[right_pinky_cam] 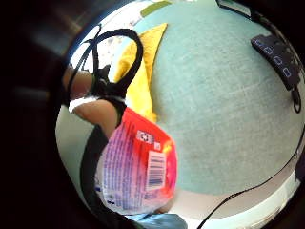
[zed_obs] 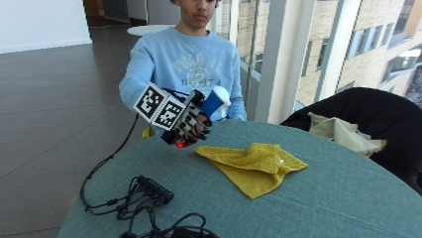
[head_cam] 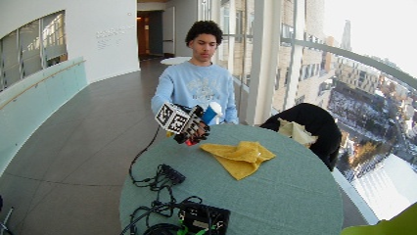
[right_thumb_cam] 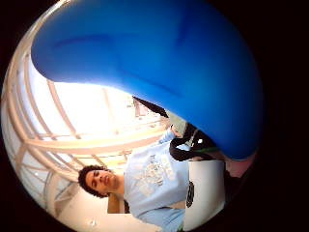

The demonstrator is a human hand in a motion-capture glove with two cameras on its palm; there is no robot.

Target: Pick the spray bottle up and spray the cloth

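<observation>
My gloved right hand (zed_obs: pixel 188 124) grips the spray bottle and holds it above the round table's far left part. The bottle's blue and white spray head (zed_obs: pixel 215 100) sticks up out of the hand, and a bit of its red body (zed_obs: pixel 179 144) shows below the fingers. In the little finger side palm view the red and pink labelled bottle body (right_pinky_cam: pixel 143 167) lies close against the palm. The blue spray head (right_thumb_cam: pixel 159 63) fills the thumb side palm view. A crumpled yellow cloth (zed_obs: pixel 256 166) lies on the teal table (zed_obs: pixel 342 203), just to the right of the hand and lower than it.
A black power strip (zed_obs: pixel 153 188) with tangled cables lies at the table's left front. A black box (head_cam: pixel 203 218) sits near the front edge. A dark chair with a beige cloth (zed_obs: pixel 342 133) stands behind the table on the right.
</observation>
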